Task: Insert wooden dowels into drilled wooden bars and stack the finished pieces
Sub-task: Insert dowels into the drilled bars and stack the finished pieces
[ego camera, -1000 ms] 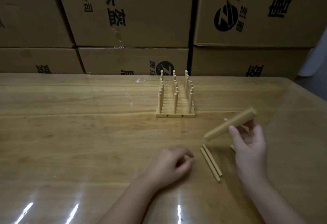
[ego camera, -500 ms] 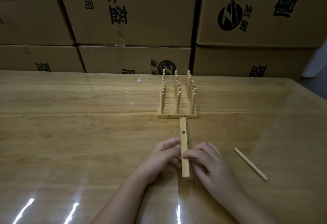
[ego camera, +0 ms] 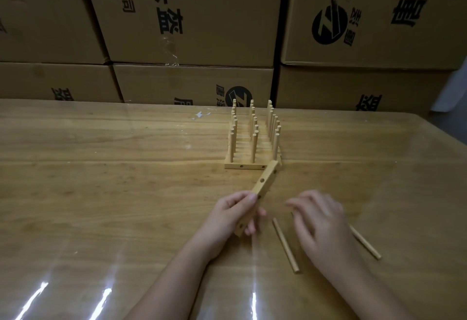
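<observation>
- Since half a second back, the right hand (ego camera: 321, 221) has let go of the pale square wooden bar with drilled holes (ego camera: 265, 180). Only the left hand (ego camera: 235, 216) grips it now, fingers wrapped round the near end.
- The bar's far end now swings right, toward the finished stack's front corner. Can't tell if it's touching.
- Right hand hovers with loose, spread fingers, holding nothing I can see.
- Done: a stack of finished bars with upright dowels (ego camera: 252, 142), several rows deep, sits mid glossy wooden worktop (ego camera: 101, 180).
- Left to do: the held bar shows empty holes. One thin round wooden dowel (ego camera: 285, 245) lies between the hands, and a second dowel (ego camera: 365, 244) pokes out from under the right hand.
- Murky bits: the right hand is motion-blurred, the stack's rows overlap too much to count, and there may be more under that hand.
</observation>
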A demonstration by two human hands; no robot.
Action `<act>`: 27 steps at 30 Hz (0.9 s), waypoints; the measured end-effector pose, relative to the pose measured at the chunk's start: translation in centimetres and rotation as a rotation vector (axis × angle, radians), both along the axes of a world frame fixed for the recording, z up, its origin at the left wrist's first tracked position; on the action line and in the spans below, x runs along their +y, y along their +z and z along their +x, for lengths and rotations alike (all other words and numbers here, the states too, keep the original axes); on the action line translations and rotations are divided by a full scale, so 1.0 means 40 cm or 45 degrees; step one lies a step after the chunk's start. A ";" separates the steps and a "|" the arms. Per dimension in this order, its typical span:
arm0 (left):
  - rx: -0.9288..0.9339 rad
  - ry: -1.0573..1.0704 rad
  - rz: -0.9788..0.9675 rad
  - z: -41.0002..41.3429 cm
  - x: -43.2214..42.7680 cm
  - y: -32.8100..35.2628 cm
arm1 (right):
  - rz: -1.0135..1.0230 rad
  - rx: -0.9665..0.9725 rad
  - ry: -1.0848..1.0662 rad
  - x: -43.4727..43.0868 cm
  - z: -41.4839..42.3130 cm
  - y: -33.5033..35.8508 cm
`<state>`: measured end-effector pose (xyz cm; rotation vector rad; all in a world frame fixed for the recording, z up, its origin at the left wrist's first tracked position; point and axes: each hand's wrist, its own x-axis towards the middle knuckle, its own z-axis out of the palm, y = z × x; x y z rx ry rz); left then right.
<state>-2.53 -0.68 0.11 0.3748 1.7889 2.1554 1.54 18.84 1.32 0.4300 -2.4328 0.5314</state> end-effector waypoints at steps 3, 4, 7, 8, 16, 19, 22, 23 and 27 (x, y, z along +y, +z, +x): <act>-0.112 0.086 0.094 -0.010 -0.005 -0.002 | 0.262 -0.096 -0.561 0.037 -0.009 0.007; -0.147 0.106 0.124 -0.013 -0.007 -0.004 | 0.352 -0.228 -0.706 0.045 -0.007 0.011; -0.225 0.159 0.151 -0.016 -0.009 -0.006 | 0.562 -0.599 -1.011 0.058 -0.002 0.009; -0.231 0.178 0.139 -0.016 -0.009 -0.006 | 0.566 -0.665 -1.043 0.064 -0.003 0.007; -0.177 0.200 0.064 -0.014 -0.007 -0.007 | 0.372 -0.597 -0.745 0.059 -0.019 -0.020; -0.169 0.115 0.031 -0.013 -0.011 -0.004 | 0.066 -0.170 -0.438 0.053 -0.021 -0.015; -0.180 0.053 0.003 -0.009 -0.012 0.000 | -0.344 0.120 -0.109 0.042 -0.013 -0.011; -0.178 0.046 -0.001 -0.008 -0.012 0.000 | -0.612 0.043 -0.012 0.034 -0.009 -0.012; -0.099 0.015 -0.020 -0.002 -0.009 0.002 | -1.522 -0.415 0.217 0.001 -0.009 -0.009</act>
